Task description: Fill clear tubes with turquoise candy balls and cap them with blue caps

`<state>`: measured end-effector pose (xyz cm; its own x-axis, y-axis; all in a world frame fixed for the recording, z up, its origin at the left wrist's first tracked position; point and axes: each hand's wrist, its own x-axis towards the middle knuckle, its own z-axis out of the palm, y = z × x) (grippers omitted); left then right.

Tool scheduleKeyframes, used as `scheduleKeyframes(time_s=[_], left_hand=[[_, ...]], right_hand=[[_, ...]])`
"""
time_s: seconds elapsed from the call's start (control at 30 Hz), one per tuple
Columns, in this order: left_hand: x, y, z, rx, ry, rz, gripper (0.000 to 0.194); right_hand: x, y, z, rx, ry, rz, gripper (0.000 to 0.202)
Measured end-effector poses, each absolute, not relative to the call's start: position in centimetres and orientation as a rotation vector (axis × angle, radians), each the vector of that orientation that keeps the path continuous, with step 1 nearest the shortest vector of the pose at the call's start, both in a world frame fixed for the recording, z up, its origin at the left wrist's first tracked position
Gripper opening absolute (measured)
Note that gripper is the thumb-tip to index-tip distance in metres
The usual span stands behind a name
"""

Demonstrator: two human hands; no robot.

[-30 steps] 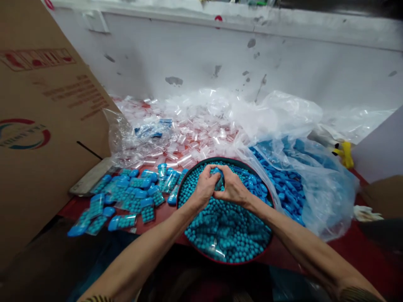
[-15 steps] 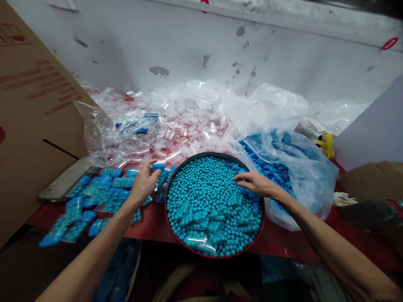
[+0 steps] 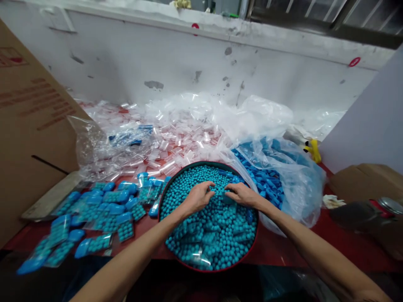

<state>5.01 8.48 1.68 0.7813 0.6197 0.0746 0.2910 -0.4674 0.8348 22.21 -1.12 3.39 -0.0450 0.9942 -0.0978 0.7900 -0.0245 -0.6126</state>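
Note:
A round tub (image 3: 255, 247) with a dark red rim is full of small turquoise beads (image 3: 185, 188). Several clear cases (image 3: 198, 256) lie half sunk among them near the front. My left hand (image 3: 199, 198) hovers over the middle of the tub, thumb and fingertips apart, nothing visible between them. Facing it, my right hand (image 3: 244, 195) has its fingers bent around a small bead-filled clear case (image 3: 229, 200), partly hidden by the fingers. A few blue caps (image 3: 235, 179) lie at the tub's back right. Filled cases with blue caps (image 3: 108, 214) are piled left of the tub.
Behind the tub spreads a heap of clear cases (image 3: 176, 144). A plastic bag (image 3: 302, 180) of blue caps (image 3: 267, 180) sits at the right. A cardboard box (image 3: 34, 126) stands at the left, a lidded jar (image 3: 362, 214) at the far right. The wall (image 3: 126, 58) bounds the back.
My left hand has let go of a blue-capped case at the left pile and moved right over the tub. My right hand has shifted slightly toward the middle. The view has tilted up.

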Motion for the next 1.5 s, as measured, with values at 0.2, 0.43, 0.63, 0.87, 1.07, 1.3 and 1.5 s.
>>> scheduleKeyframes(time_s=[0.2, 0.43, 0.63, 0.87, 1.07, 1.3, 1.5], left_hand=[[7.4, 8.7, 2.3, 1.646, 0.569, 0.270, 0.022], [4.6, 9.9, 1.7, 1.476, 0.697, 0.183, 0.030], [3.3, 10.2, 1.8, 1.311, 0.666, 0.105, 0.034], [3.3, 10.4, 1.3, 1.358, 0.747, 0.144, 0.026], [3.3, 10.3, 1.0, 1.365, 0.763, 0.234, 0.030], [2.0, 10.2, 1.7, 1.320, 0.705, 0.180, 0.034], [2.0, 9.9, 2.5, 1.288, 0.638, 0.237, 0.033]], right_hand=[[20.2, 0.8, 2.2, -1.598, -1.262, 1.002, 0.028], [22.1, 3.9, 2.8, -2.196, -1.846, 0.206, 0.022], [22.3, 5.9, 1.0, -2.463, -1.865, 0.125, 0.017], [20.2, 4.6, 2.6, -2.310, -2.079, 0.076, 0.020], [17.5, 2.8, 3.1, -1.814, -2.269, 0.216, 0.030], [18.6, 3.0, 2.7, -1.628, -1.765, 0.532, 0.028], [18.1, 3.0, 2.4, -1.536, -1.645, 0.684, 0.027]])
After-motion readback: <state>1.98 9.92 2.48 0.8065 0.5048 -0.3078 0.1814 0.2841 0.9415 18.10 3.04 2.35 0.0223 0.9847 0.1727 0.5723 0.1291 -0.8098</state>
